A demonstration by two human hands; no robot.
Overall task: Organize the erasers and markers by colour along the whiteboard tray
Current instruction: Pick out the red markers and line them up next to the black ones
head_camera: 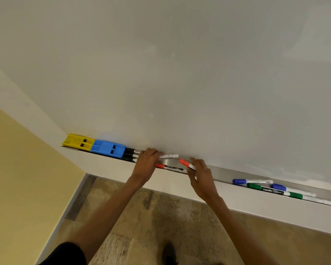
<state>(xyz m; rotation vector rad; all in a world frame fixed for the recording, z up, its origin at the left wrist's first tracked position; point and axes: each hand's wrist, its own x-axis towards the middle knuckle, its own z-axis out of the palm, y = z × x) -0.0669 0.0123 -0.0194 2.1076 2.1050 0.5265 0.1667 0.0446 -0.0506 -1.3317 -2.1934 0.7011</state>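
Note:
A yellow eraser [77, 142] sits at the tray's left end, with a blue eraser [108, 149] touching it on the right. Black markers [131, 154] lie beside the blue eraser. My left hand [146, 163] rests over those markers, covering their right ends; a white marker barrel [169, 156] sticks out from under its fingers. My right hand [202, 176] holds a red-capped marker [185, 163] tilted above the tray [222, 172]. Another red-capped marker [168, 167] lies in the tray between my hands. Blue markers [252, 181] and green markers [271, 190] lie further right.
The whiteboard [180, 73] fills the upper view. A yellow wall [17, 178] stands at the left. Below the tray is a white ledge [256, 205] and a mottled brown floor [151, 217], with my shoe [169, 253] on it.

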